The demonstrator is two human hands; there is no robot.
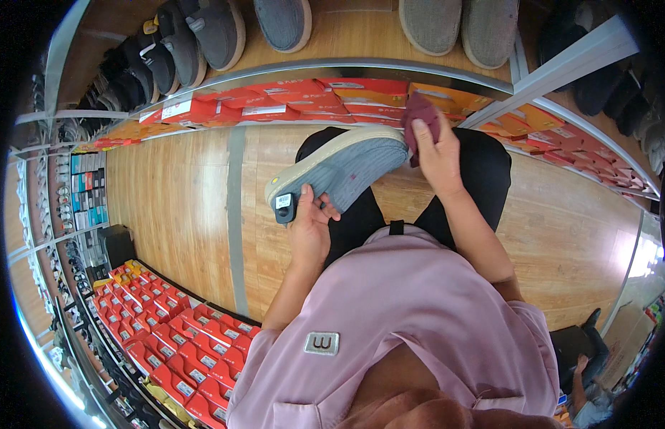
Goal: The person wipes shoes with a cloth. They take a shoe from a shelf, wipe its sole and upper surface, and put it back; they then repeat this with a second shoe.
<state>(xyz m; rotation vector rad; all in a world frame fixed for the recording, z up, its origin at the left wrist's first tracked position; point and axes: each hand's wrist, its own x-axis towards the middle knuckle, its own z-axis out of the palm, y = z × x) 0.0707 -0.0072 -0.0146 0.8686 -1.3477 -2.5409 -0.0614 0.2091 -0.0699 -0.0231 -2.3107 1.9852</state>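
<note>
A blue-grey fabric slip-on shoe with a cream sole lies tilted on its side above my knees. My left hand grips it by the heel end, thumb on the upper and fingers at the shoe's opening. A dark security tag with a barcode sticker is fixed near the heel. In my right hand is a bunched maroon cloth, held right by the shoe's toe; whether it touches the toe I cannot tell.
Ahead, a wooden shelf with a metal edge carries several pairs of shoes, with red and orange shoeboxes beneath it. More red shoeboxes are stacked behind at left. Another person is at the lower right. Wood-look floor surrounds me.
</note>
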